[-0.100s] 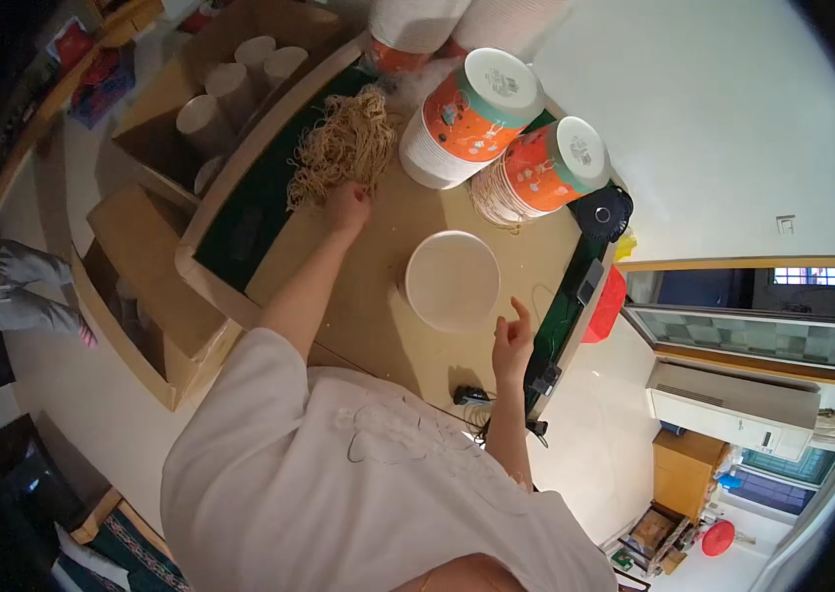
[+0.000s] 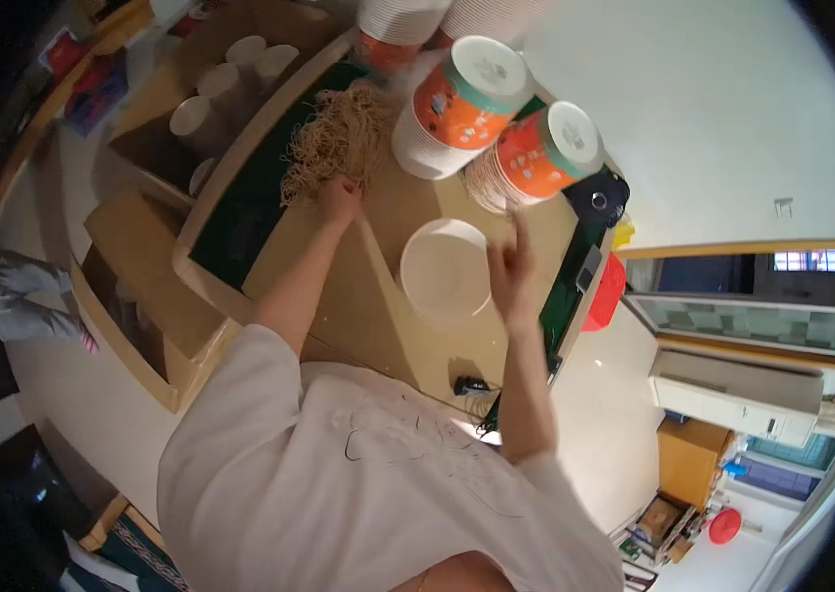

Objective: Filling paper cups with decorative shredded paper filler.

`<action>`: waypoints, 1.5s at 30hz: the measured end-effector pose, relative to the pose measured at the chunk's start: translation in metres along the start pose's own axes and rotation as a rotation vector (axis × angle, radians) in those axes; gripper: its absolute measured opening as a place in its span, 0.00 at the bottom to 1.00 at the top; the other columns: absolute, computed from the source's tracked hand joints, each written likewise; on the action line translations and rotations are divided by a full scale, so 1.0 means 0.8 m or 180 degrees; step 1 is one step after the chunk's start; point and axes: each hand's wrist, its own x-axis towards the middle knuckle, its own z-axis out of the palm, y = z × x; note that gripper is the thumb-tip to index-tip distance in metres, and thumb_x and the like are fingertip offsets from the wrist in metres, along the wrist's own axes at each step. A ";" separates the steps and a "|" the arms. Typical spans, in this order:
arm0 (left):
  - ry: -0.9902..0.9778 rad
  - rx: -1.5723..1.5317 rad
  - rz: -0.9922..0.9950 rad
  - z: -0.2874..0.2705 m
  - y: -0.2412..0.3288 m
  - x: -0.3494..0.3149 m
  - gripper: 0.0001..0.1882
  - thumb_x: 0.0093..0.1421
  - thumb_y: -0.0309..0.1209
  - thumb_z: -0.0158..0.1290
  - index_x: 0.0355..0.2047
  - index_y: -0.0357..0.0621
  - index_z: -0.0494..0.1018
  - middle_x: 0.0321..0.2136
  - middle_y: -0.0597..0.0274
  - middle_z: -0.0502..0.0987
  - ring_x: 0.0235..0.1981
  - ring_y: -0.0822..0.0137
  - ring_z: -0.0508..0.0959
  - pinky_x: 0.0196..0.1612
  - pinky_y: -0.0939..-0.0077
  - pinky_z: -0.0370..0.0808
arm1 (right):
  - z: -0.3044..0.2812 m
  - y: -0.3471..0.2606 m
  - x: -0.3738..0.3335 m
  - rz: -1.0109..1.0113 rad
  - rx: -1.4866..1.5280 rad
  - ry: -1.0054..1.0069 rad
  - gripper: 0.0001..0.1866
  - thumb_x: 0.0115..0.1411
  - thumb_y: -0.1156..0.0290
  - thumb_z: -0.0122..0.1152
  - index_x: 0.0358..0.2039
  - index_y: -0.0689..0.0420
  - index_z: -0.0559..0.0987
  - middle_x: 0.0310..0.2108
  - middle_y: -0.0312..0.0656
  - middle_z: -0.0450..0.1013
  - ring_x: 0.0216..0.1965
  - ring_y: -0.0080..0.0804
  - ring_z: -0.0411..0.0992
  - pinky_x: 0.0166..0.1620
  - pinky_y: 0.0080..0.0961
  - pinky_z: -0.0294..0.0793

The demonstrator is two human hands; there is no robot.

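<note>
My left hand [image 2: 341, 200] is at the lower edge of a tangled heap of thin tan cords [image 2: 337, 138], its fingers closed among the strands. Just how many strands they grip is hidden. A round white tub [image 2: 443, 268] stands on the brown board with its mouth up. At its right rim is my right hand [image 2: 513, 276], smeared by motion, with the index finger stretched toward the stacks and nothing seen in it. Whether it touches the rim I cannot tell. Behind stand an upside-down stack of orange-and-green tubs [image 2: 467, 109] and a second such stack [image 2: 541, 153] with tan cords around its rims.
More stacked tubs [image 2: 400, 25] stand at the far edge. A black fan-like object [image 2: 600, 200] and a phone [image 2: 588, 268] lie along the right edge. A black plug with cable [image 2: 470, 386] sits near me. Cardboard boxes [image 2: 146, 261] stand on the left; another person's legs [image 2: 33, 296] show beyond.
My right hand has moved up and inward to the tub's right rim. The left hand stays by the cords. The whole view has shifted slightly.
</note>
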 end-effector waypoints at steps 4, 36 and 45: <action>0.0015 -0.0547 -0.0299 0.001 0.031 -0.002 0.07 0.53 0.30 0.53 0.26 0.39 0.71 0.26 0.52 0.75 0.30 0.56 0.75 0.34 0.66 0.72 | -0.027 -0.184 0.131 -0.1308 -0.0661 0.0203 0.25 0.57 0.73 0.51 0.56 0.53 0.62 0.18 0.47 0.69 0.20 0.40 0.69 0.26 0.32 0.69; -0.3387 -0.1502 -0.0661 -0.157 0.126 -0.283 0.03 0.53 0.24 0.52 0.29 0.39 0.70 0.24 0.65 0.74 0.21 0.78 0.70 0.22 0.84 0.68 | 0.061 -0.034 -0.181 0.1468 0.1947 -0.1559 0.18 0.59 0.79 0.52 0.50 0.62 0.66 0.40 0.44 0.71 0.37 0.23 0.71 0.40 0.18 0.72; -0.3279 -0.2278 -0.1564 -0.129 0.155 -0.275 0.11 0.60 0.34 0.51 0.33 0.37 0.74 0.23 0.61 0.77 0.18 0.79 0.71 0.19 0.85 0.68 | 0.043 -0.009 -0.183 0.1078 0.1039 -0.0178 0.02 0.56 0.76 0.58 0.28 0.60 0.75 0.13 0.24 0.56 0.17 0.09 0.51 0.20 0.11 0.47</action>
